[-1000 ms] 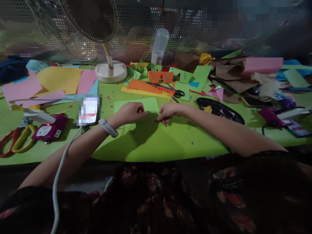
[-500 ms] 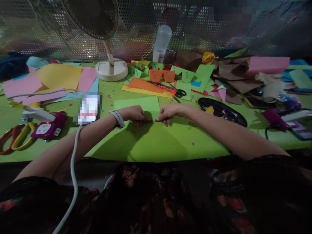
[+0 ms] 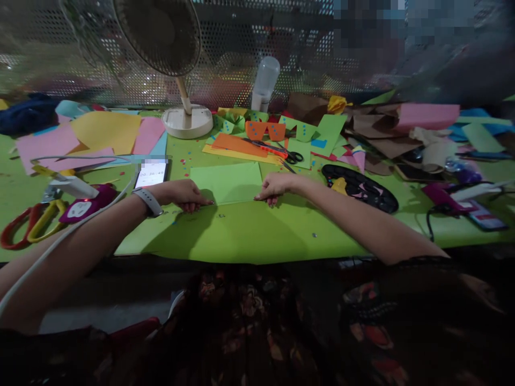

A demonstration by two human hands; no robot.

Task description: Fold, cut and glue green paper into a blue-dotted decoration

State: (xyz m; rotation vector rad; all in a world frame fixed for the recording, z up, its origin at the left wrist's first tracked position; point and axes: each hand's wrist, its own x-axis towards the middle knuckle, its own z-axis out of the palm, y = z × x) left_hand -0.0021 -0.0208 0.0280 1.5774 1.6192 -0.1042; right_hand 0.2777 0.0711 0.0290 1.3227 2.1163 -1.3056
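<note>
A light green sheet of paper (image 3: 227,182) lies flat on the green table cover (image 3: 249,230), its near edge looking folded. My left hand (image 3: 183,193), with a grey watch on the wrist, presses its fingertips on the sheet's near left corner. My right hand (image 3: 273,186) holds down the near right corner with bent fingers. Both hands rest on the paper's edge, roughly a sheet's width apart.
A phone (image 3: 151,172) lies left of the sheet. Red and yellow scissors (image 3: 28,228), a purple device (image 3: 86,203) and a white cable are at the left. A fan (image 3: 183,115), a bottle (image 3: 263,83), orange paper and scissors (image 3: 287,155) stand behind. A black tray (image 3: 362,185) and paper scraps fill the right.
My left hand slid leftward along the sheet's near edge, from beside my right hand to the left corner. My right hand stayed at the right corner.
</note>
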